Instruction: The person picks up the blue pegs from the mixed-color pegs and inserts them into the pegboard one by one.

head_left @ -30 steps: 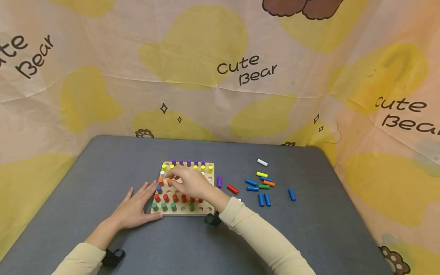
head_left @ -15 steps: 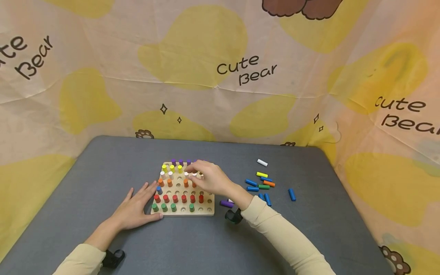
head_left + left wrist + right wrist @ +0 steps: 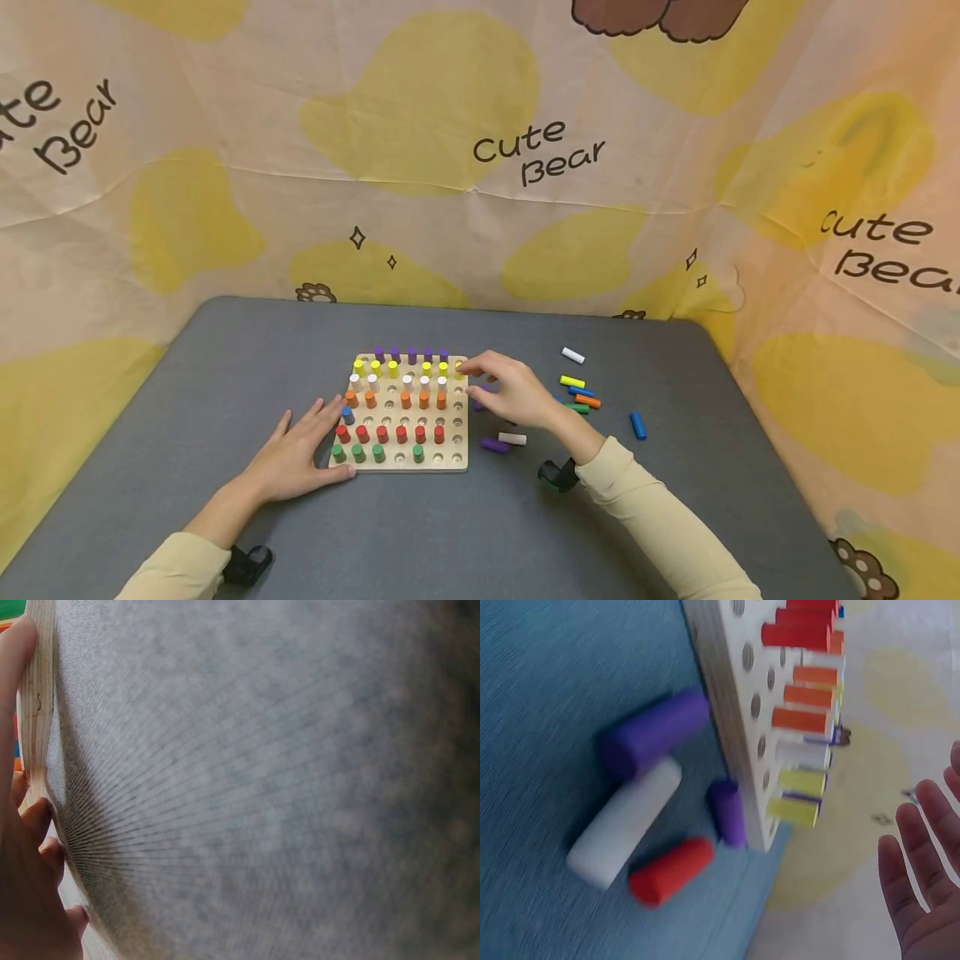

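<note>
A wooden pegboard (image 3: 462,446) stands on the table with rows of purple, yellow, white, orange, blue, red and green pegs upright in its holes. My left hand (image 3: 303,454) rests at the board's left side, fingers spread and thumb at the near left corner. In the left wrist view its thumb (image 3: 16,656) lies against the board's wooden edge (image 3: 37,705). My right hand (image 3: 517,392) hovers just off the board's right edge, its fingertips near the last yellow peg. In the right wrist view its fingers (image 3: 922,855) are extended and hold nothing.
Beside the board's right edge lie a purple peg (image 3: 495,446), a white peg (image 3: 513,439) and a red peg (image 3: 671,871). Farther right are more loose pegs, among them an orange one (image 3: 587,401) and a blue one (image 3: 637,425). Printed cloth (image 3: 480,275) hangs behind the table.
My right hand has moved right, from over the board's middle to beyond its right edge, uncovering pegs in the upper rows. The left hand has stayed in place.
</note>
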Demonstrator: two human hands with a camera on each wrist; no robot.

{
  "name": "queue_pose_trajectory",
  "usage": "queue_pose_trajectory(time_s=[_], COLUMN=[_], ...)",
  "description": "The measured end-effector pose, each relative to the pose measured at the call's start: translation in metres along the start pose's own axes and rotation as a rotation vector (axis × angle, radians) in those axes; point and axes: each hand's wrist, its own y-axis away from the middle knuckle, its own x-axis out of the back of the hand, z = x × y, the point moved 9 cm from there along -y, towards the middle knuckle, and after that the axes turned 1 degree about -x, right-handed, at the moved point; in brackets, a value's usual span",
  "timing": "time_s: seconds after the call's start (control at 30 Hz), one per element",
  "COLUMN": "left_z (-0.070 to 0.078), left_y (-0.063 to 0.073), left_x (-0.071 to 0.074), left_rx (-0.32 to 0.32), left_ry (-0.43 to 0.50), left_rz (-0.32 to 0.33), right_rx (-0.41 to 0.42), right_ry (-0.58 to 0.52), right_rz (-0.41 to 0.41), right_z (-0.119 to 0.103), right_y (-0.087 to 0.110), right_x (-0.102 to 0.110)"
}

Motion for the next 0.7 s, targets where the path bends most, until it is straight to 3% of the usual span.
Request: queue_pose_trajectory(time_s=[0.37, 0.7], left_z=[0.000, 0.003], left_y=[0.001, 0.002], left_x=[0.001, 0.003], left_rx=[-0.008, -0.014], left_ry=[0.009, 0.010], left_rz=[0.007, 0.019], right_rx=[-0.151, -0.312], right_ry=[-0.019, -0.004], right_rz=[0.082, 0.085], right_z=[0.038, 0.072], right_y=[0.039, 0.073], right_x=[0.037, 0.040])
